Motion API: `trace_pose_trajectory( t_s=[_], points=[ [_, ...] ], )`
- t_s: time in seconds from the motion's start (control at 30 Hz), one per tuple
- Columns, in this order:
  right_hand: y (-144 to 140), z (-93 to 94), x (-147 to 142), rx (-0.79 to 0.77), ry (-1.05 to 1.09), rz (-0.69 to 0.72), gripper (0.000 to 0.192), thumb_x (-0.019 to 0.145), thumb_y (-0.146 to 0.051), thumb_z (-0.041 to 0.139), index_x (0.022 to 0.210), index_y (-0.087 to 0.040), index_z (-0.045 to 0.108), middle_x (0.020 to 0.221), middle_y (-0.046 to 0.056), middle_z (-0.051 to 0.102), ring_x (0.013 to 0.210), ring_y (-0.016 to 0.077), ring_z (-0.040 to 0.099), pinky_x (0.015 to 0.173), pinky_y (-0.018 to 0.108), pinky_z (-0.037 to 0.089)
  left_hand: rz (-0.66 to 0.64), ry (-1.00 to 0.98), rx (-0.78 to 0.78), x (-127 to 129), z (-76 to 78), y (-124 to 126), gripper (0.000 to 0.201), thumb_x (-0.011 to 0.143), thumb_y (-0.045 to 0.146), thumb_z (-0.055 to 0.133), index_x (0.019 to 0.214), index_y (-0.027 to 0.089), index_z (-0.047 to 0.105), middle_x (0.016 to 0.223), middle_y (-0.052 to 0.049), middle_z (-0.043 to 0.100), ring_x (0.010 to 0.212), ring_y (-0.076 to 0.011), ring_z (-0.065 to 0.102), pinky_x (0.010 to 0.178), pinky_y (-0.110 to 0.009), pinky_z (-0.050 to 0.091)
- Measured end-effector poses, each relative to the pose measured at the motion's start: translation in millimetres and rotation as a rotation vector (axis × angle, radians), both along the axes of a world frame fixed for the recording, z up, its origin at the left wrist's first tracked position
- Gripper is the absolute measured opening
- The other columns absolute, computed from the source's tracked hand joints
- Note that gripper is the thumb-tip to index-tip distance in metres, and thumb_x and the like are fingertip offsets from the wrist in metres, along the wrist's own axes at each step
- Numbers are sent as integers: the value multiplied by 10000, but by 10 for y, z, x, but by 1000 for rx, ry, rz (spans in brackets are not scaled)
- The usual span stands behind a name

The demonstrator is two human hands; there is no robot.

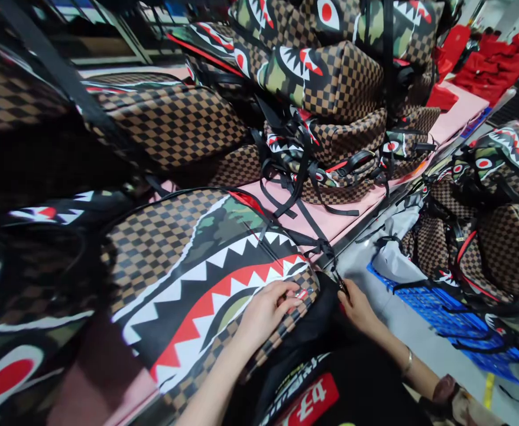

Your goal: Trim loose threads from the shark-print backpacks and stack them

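A backpack (pixel 162 242) lies flat in front of me, brown-and-black checked with a camouflage and shark-mouth print. My left hand (pixel 268 307) rests on its near right end, thumb and fingers drawn together beside a small red-and-white tag (pixel 302 294). Whatever sits between those fingertips is too small to make out. Just off the bag's right edge, my right hand (pixel 356 303) is closed around a small dark tool (pixel 340 283) that looks like thread snips. Black straps (pixel 324 244) hang close above it.
Similar bags are stacked on the pink-topped table (pixel 352 222), with a tall pile (pixel 343 83) behind. To the left stands another checked bag (pixel 171 124). More bags (pixel 508 248) lie at right, near a blue plastic crate (pixel 445 319). Red items (pixel 485 65) lie farther back.
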State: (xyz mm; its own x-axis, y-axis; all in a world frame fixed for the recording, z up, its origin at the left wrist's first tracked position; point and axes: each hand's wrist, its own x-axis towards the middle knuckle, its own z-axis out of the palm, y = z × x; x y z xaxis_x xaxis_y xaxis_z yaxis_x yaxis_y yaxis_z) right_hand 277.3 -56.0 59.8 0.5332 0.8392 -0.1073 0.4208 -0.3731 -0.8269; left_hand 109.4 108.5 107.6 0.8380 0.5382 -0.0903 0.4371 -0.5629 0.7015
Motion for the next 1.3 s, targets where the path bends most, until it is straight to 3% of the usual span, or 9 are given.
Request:
trace_pose_trajectory(
  t_s=[0.17, 0.33, 0.57, 0.67, 0.8, 0.87, 0.97, 1.07, 1.3],
  points=[
    [2, 248, -121, 36, -57, 221, 267, 848, -270, 455, 1081, -177, 545, 918, 60, 661, 802, 179, 606, 727, 280, 456, 49, 73, 125, 39, 3, -109, 230, 854, 323, 379, 795, 219, 576, 801, -48, 589, 733, -199, 565, 631, -287, 409],
    [1, 264, -240, -25, -108, 188, 286, 849, -332, 461, 1067, -151, 494, 699, 16, 636, 600, 159, 605, 560, 229, 422, 138, 73, 148, 115, -36, -223, 220, 880, 288, 296, 806, 210, 488, 815, -53, 554, 704, -199, 540, 624, -298, 388],
    [109, 262, -283, -154, -260, 259, 235, 865, -334, 444, 1021, -175, 520, 835, 67, 686, 694, 201, 652, 577, 242, 411, 220, 30, 82, 193, -60, -254, 179, 869, 287, 327, 761, 220, 454, 787, -43, 542, 710, -210, 535, 620, -308, 379],
    [118, 268, -270, -115, -224, 246, 209, 868, -315, 437, 988, -179, 540, 815, 67, 679, 709, 195, 638, 587, 240, 407, 241, -15, 40, 191, -9, -270, 194, 866, 299, 339, 753, 217, 474, 776, -40, 548, 711, -206, 538, 630, -307, 391],
    [52, 216, -232, 73, 81, 54, 183, 850, -335, 448, 896, -187, 545, 729, 14, 617, 632, 134, 574, 580, 220, 399, 124, -102, -111, 205, 170, -220, 363, 885, 382, 303, 712, 200, 566, 727, -43, 600, 690, -187, 568, 661, -297, 451],
    [11, 169, -221, 85, 312, -53, 201, 833, -378, 461, 828, -187, 524, 590, -38, 522, 508, 101, 484, 500, 207, 359, 3, -165, -164, 247, 245, -136, 452, 893, 405, 268, 783, 190, 649, 934, -87, 642, 865, -211, 586, 787, -329, 459],
    [-39, 118, -232, 43, 611, -122, 228, 805, -416, 486, 792, -188, 492, 487, -89, 387, 415, 69, 350, 422, 188, 278, -108, -169, -20, 353, 249, 32, 379, 875, 390, 355, 1009, 215, 663, 1301, -92, 487, 1175, -269, 422, 993, -438, 318],
    [-63, 138, -259, 21, 582, -106, 193, 787, -376, 518, 789, -183, 514, 505, -85, 403, 445, 65, 353, 435, 183, 270, -198, -56, 99, 447, 159, 157, 288, 842, 366, 445, 925, 236, 688, 1299, -90, 486, 1208, -292, 365, 1005, -480, 281],
    [39, 324, -292, -65, 322, -12, 118, 793, -312, 511, 772, -197, 531, 532, -63, 498, 477, 88, 448, 468, 193, 316, -200, -38, 47, 452, 66, 183, 205, 802, 289, 483, 661, 203, 604, 1075, -74, 588, 1079, -257, 455, 942, -445, 346]
  ],
)
